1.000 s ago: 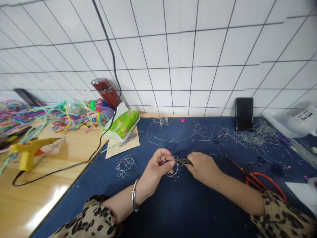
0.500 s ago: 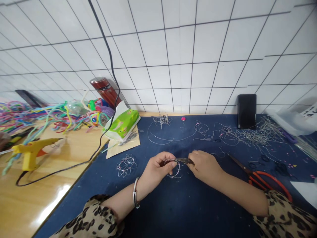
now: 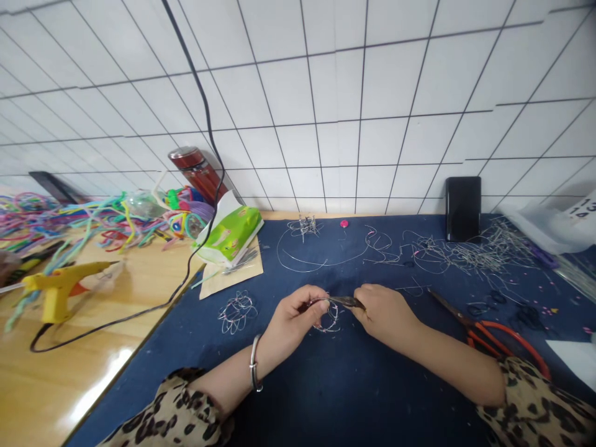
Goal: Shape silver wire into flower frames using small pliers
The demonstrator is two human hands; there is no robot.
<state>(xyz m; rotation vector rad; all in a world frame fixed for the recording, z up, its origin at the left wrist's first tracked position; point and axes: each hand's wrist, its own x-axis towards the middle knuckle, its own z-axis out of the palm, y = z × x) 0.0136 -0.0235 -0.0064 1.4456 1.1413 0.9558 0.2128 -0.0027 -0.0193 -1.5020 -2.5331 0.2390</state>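
Note:
My left hand [image 3: 298, 315] pinches a small ring of thin silver wire [image 3: 334, 323] with pinkish beads, over the dark blue mat [image 3: 316, 397]. My right hand [image 3: 384, 312] is closed round a dark-jawed tool, apparently pliers [image 3: 348, 302], whose tip points left and meets the ring's upper edge beside my left fingertips. The handles are hidden in my right palm. Left of my left hand lies a flower-like wire piece [image 3: 237, 311]. Another wire piece [image 3: 305, 227] stands farther back, near a pink round item [image 3: 344, 223].
Orange-handled scissors [image 3: 493, 335] lie right of my right hand. Loose wires [image 3: 488, 251] and a black box-like object [image 3: 463, 209] are behind. A green tissue pack [image 3: 233, 233], yellow glue gun [image 3: 60, 288], black cable [image 3: 205, 105] and red flask [image 3: 198, 171] are at left.
The ring has tilted slightly and its lower edge sits a little higher. Both hands keep nearly the same place and hold.

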